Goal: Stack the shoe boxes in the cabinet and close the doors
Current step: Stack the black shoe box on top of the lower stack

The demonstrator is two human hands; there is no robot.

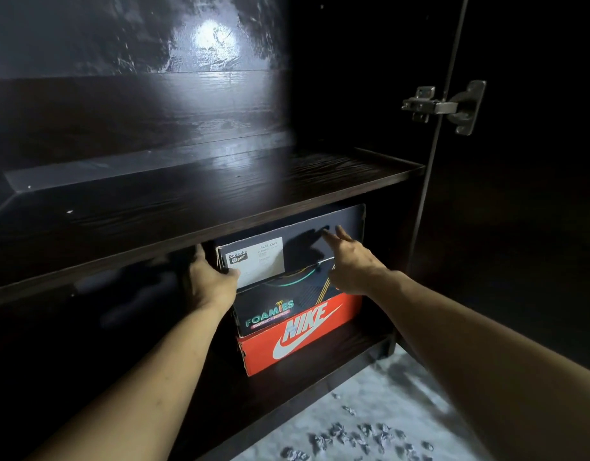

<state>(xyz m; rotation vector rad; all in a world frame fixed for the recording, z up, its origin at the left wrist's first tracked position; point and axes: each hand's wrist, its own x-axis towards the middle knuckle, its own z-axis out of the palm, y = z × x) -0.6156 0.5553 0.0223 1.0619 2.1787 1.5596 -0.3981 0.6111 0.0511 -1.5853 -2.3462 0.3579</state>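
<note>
Three shoe boxes are stacked in the lower compartment of a dark wooden cabinet. An orange Nike box (300,337) is at the bottom, a black Foamies box (270,314) lies on it, and a dark blue Onitsuka Tiger box (287,247) sits on top, just under the shelf. My left hand (209,281) grips the top box's left front corner, thumb on its front face. My right hand (352,261) rests flat against the right part of that box's front, fingers spread.
The shelf (220,194) above the boxes holds nothing visible. The right cabinet door (519,194) stands open, with a metal hinge (443,106) on it. Pale carpet (370,410) with small dark scraps lies below the cabinet base (287,404).
</note>
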